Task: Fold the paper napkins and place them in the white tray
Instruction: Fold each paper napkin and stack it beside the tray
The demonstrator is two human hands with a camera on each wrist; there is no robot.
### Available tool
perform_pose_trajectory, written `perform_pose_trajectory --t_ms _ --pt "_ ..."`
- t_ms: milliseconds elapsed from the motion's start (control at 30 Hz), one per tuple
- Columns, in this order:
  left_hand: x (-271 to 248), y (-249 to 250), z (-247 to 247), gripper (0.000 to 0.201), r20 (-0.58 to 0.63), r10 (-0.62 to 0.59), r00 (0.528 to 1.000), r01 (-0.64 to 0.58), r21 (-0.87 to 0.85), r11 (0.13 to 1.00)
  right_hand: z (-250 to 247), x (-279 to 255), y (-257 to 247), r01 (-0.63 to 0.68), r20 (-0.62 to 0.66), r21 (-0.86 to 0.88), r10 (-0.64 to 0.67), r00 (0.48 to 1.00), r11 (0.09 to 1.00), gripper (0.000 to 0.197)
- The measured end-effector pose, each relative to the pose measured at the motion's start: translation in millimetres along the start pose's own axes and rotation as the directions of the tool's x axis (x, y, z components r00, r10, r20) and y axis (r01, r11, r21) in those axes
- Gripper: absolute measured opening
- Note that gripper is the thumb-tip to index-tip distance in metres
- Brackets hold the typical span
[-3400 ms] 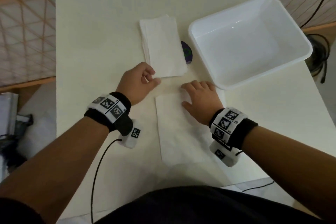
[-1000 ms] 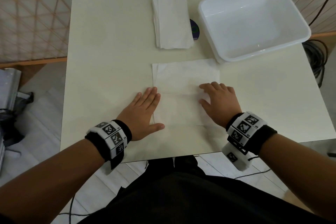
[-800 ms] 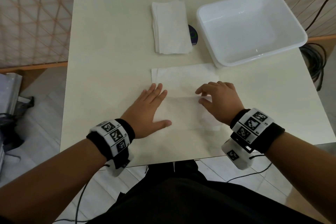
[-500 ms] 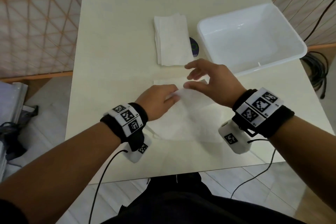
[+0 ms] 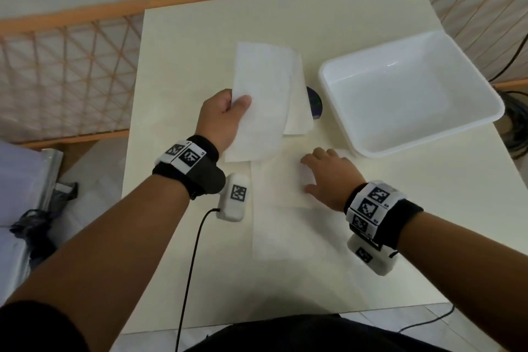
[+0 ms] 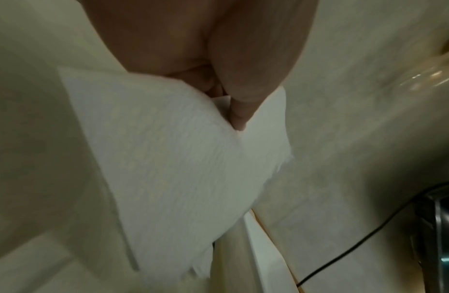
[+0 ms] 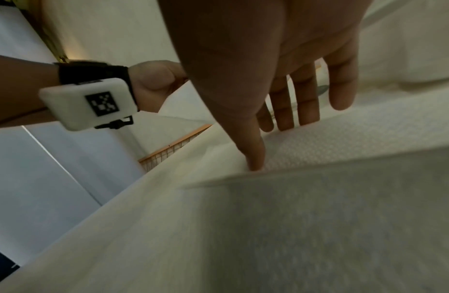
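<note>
Napkin in the air (image 5: 261, 97): white, textured paper, pinched at its left edge between thumb and fingers of the left hand (image 5: 221, 120), lifted clear of the table (image 5: 183, 51) and hanging over the napkin stack (image 5: 298, 111). Second napkin (image 5: 281, 208) flat on the table near the front edge, pinned under the right hand (image 5: 328, 177), fingers spread and straight on the paper. White tray (image 5: 337, 111) to the right of the stack, nothing visible inside.

Handling, judged: very light, limp, no stiffness of its own; sags from a single pinch, drifts with any quick swing. Tears at the ragged edge if pulled hard. Low slip risk on dry skin. Best hold: a corner or edge pinch, with a second pinch on the opposite edge to keep the sheet flat for creasing. Flat palm enough to anchor the sheet on the table.

Views compared. Head view: whole layout, tray position, a dark round object (image 5: 314, 103) partly hidden between stack and tray. Left wrist view: thumb (image 6: 241, 111) pressed into the paper, embossed texture and frayed lower edge (image 6: 201, 271), none of it readable from above; probably more than one layer in the pinch, blur prevents certainty. Right wrist view: fingertips (image 7: 286, 117) on the flat sheet, thumb tip (image 7: 254, 158) at a raised fold edge.
</note>
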State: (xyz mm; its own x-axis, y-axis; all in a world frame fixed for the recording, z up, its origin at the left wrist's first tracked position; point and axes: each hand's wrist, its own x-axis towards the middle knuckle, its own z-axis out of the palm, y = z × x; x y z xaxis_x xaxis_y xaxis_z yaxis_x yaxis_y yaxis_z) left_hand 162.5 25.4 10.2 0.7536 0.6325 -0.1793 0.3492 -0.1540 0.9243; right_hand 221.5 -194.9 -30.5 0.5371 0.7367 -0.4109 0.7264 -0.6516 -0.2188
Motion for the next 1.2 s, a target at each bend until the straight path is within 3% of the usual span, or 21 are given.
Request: perform_pose_trajectory --t_ms 267,400,500,700,867,933,1033,1133,1200 --pt "57 -2 42 0.024 -0.033 -0.107 0.994 0.104 -0.089 0.991 -7 8 5 -0.022 0.023 0.127 0.019 1.0 0.992 0.054" --pt "79 -20 64 0.027 -0.047 -0.168 0.985 0.167 -0.034 0.985 -10 12 9 -0.021 0.054 0.186 0.012 0.998 0.982 0.04" --pt "88 -29 75 0.025 -0.077 -0.115 0.99 0.121 0.08 0.989 -13 12 12 0.019 0.09 0.206 -0.039 0.995 0.978 0.027" --pt "95 -33 77 0.053 -0.127 -0.016 0.992 0.045 0.232 0.972 -26 9 12 0.056 0.073 0.246 -0.076 0.994 0.968 0.009" --pt "79 -31 60 0.068 -0.137 -0.017 0.99 0.047 0.214 0.976 -43 7 9 0.082 -0.033 0.238 -0.076 0.997 0.968 0.016" --pt "60 -26 50 0.058 -0.085 0.017 0.996 0.002 0.218 0.976 -45 5 8 0.122 -0.129 0.225 -0.094 0.987 0.967 0.017" --pt "19 -20 37 0.042 0.137 0.055 0.989 -0.078 0.173 0.982 -42 -3 8 0.213 -0.299 0.143 -0.163 0.94 0.967 0.012" --pt "-27 -26 21 0.05 0.382 0.087 0.92 -0.167 0.182 0.969 -31 -18 2 0.258 -0.372 0.066 -0.216 0.903 0.964 0.006" --pt "-55 -35 10 0.06 0.475 0.116 0.872 -0.236 0.2 0.951 -20 -31 -3 0.27 -0.376 0.052 -0.232 0.897 0.961 0.005"
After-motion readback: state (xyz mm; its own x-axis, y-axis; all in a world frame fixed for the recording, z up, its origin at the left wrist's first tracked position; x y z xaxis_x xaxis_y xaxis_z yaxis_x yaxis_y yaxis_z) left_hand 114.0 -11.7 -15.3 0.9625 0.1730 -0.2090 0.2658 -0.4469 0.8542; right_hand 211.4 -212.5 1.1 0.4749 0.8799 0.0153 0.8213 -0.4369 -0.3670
